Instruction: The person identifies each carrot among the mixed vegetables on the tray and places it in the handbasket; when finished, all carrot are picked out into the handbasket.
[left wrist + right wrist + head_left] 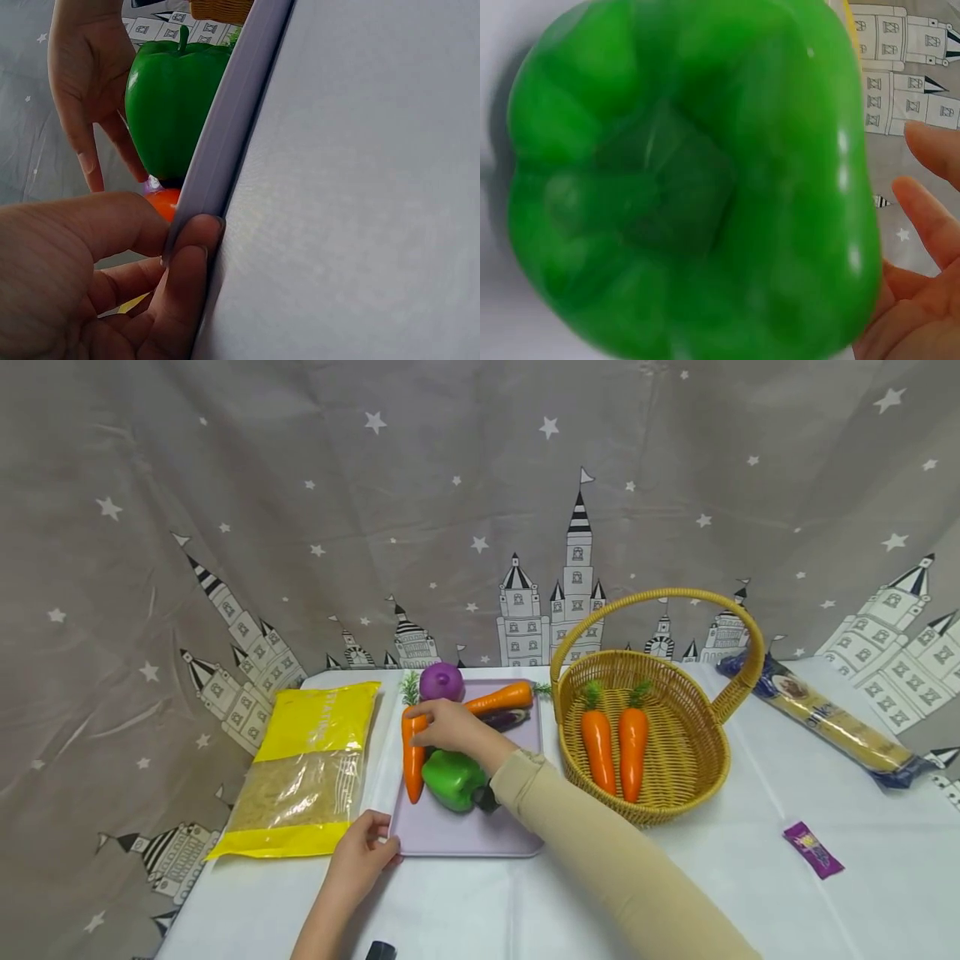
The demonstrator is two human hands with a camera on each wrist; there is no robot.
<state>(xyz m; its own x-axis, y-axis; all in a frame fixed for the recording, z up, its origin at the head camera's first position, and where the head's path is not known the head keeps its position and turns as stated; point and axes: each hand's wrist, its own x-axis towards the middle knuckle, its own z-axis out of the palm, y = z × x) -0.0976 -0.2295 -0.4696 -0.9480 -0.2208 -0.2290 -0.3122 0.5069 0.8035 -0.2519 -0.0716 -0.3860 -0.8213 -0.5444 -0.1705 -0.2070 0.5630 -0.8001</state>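
In the head view my left hand [358, 856] grips the near left corner of a lilac tray [465, 839]. The left wrist view shows its thumb and fingers pinching the tray's rim. My right hand [453, 727] hovers over the tray, its fingertips right at an orange carrot [413, 768] along the left side. In the right wrist view those fingers are spread apart beside a green bell pepper [802, 187]. Behind the hand lie a purple onion [441, 681], a second carrot [510, 696] and a dark eggplant [510, 719], partly hidden.
Right of the tray stands a wicker basket [686, 735] with a tall handle, holding two carrots [633, 747]. A yellow bag [300, 777] lies at the left. Farther right are a long noodle packet [832, 718] and a small purple packet [813, 850]. A patterned curtain [420, 485] hangs behind.
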